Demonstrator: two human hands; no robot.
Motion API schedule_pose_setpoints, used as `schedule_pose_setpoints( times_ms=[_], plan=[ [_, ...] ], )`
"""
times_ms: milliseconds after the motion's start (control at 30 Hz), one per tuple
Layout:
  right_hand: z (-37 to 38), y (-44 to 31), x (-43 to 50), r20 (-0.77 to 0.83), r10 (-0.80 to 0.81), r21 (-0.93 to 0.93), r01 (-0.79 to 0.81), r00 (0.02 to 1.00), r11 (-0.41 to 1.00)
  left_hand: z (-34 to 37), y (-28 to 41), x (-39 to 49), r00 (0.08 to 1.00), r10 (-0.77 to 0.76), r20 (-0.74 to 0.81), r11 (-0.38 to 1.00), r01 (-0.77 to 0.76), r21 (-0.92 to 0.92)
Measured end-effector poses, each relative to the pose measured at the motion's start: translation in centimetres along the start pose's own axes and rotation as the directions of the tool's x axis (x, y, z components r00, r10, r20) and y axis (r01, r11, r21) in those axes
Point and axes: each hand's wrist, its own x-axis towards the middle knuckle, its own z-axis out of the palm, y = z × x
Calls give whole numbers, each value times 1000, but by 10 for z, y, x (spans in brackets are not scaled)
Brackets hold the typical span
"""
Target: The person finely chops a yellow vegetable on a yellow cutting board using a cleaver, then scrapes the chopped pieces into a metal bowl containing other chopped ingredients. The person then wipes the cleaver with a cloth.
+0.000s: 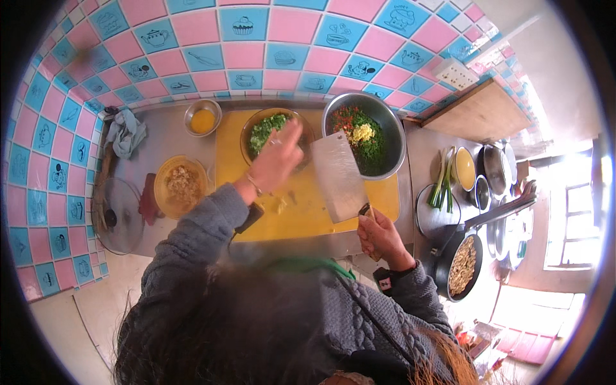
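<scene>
In the head view, my right hand (382, 240) grips the handle of a cleaver (339, 180). The broad metal blade slants up and left over the yellow cutting board (308, 226), its upper end near a steel mixing bowl (404, 144). Red bits, minced yellow pieces and chopped greens (373, 154) fill that bowl. My left hand (279, 156) is extended over the right part of a glass bowl (244, 132) of chopped green vegetables (264, 127), with nothing visible in it. A few yellowish scraps (282, 207) lie on the board below it.
Left are a small bowl of yellow liquid (202, 120), a yellow bowl of minced food (183, 187), a glass lid (120, 216) and a cloth (126, 132). Scallions (440, 192), a frying pan of cooked pieces (464, 264) and several bowls stand right. A wooden board (476, 113) leans against the wall.
</scene>
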Motion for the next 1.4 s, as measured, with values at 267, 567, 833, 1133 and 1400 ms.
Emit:
schedule_pose_setpoints(
  times_ms=[267, 567, 833, 1133, 1400],
  plan=[
    [1, 12, -6, -31, -93, 96, 95, 995, 991, -25, -36, 10, 994, -81, -72, 962, 97, 256],
    [11, 39, 4, 17, -124, -160, 125, 992, 979, -49, -66, -186, 702, -710, -47, 541, 502, -675],
    [47, 44, 17, 118, -117, -311, 149, 986, 939, -46, -65, -309, 332, -917, 222, -137, 261, -955],
    [-8, 104, -22, -71, -13, -393, -16, 997, 919, -47, -54, -293, 421, -860, 289, -143, 345, -928],
    [-36, 206, -61, -451, 134, 146, -75, 883, 986, -10, -39, -208, 705, -594, 388, 136, 564, -815]
  ],
)
